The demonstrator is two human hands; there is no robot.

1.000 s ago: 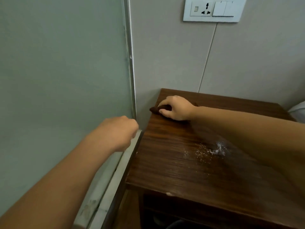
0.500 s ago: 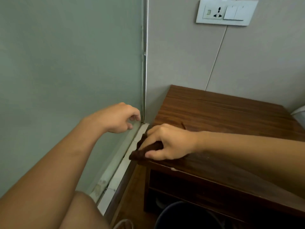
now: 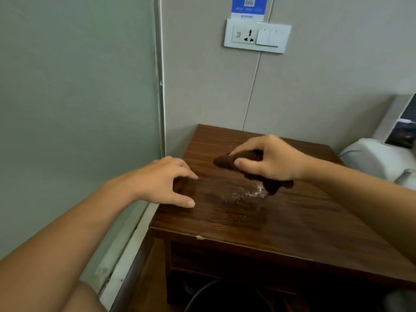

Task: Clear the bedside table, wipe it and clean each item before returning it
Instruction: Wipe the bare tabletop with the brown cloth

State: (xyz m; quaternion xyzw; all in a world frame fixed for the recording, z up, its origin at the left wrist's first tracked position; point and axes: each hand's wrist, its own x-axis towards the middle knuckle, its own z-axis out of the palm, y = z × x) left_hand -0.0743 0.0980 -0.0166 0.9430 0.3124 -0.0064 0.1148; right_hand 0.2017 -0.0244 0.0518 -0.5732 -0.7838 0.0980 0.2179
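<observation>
Glass partition (image 3: 76, 113): frosted, fills left side; metal frame runs down to table's back-left corner.
Wall (image 3: 315, 91): grey panels behind table; socket/switch plate (image 3: 257, 37) high up, blue sticker above it.
Bedside table (image 3: 292, 226): dark wood, top cleared, no items on it. Clearing looks done; wiping underway, not finished.
Bedding (image 3: 373, 158): white, just beside table's right edge; dark-printed item behind, can't ID.
Bin (image 3: 216, 296): dark rim under table, partly seen.
R hand (image 3: 267, 161): above back-mid of top, fingers & thumb clenched round cloth, forearm in from right.
L hand (image 3: 162, 179): at table's left edge, fingers spread & loosely bent, tips on/near wood, holds nothing.
Cloth (image 3: 273, 184): dark brown, bunched, tail trailing onto top.
Residue (image 3: 245, 194): white wet/powdery patch mid-top, touching cloth tail. Left to do: wipe it, clean & return items (none in view).
</observation>
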